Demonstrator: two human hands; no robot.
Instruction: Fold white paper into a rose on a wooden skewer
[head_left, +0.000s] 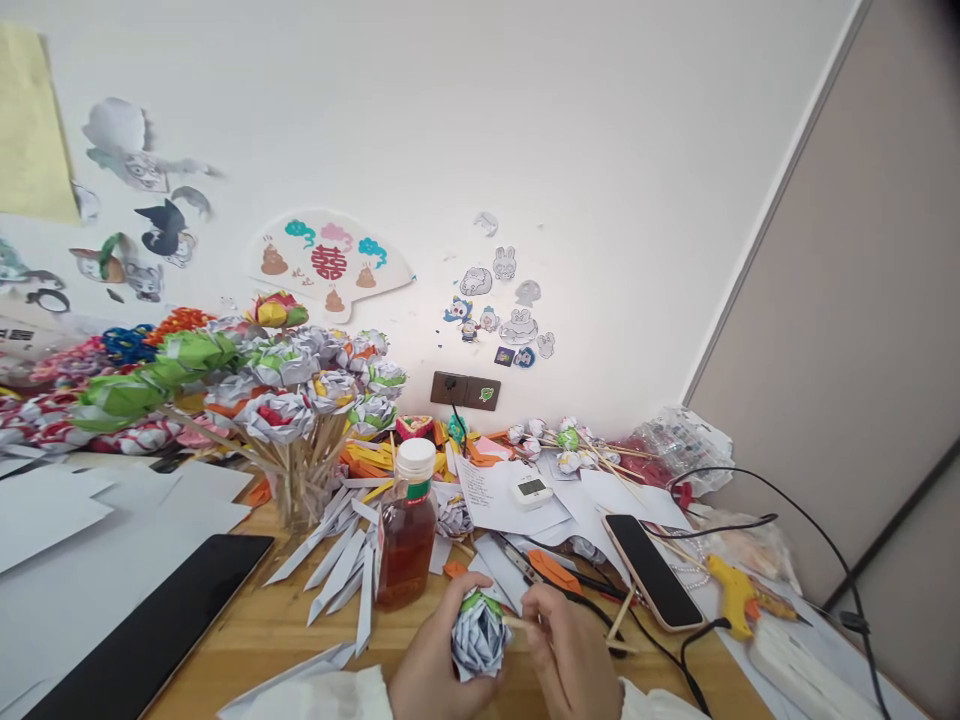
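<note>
My left hand [439, 650] is wrapped round a paper flower [480, 637] with white folded petals and a green band at its top. A pale thin stick [517, 623] reaches from my right hand [564, 640] to the flower's right side. The fingers of that hand are pinched on the stick, and its far end is hidden. Both hands are above the near edge of the wooden table [322, 655]. Just behind the left hand stands a bottle of amber liquid [407, 545] with a white cap. Folded white paper strips [341, 570] lie left of the bottle.
A bunch of paper flowers on sticks [281, 412] stands at the back left. A black flat panel [161, 630] lies at the left. On the right are a phone [654, 570], a yellow glue gun [735, 595], a white power strip [806, 670], cables and a white timer [532, 488].
</note>
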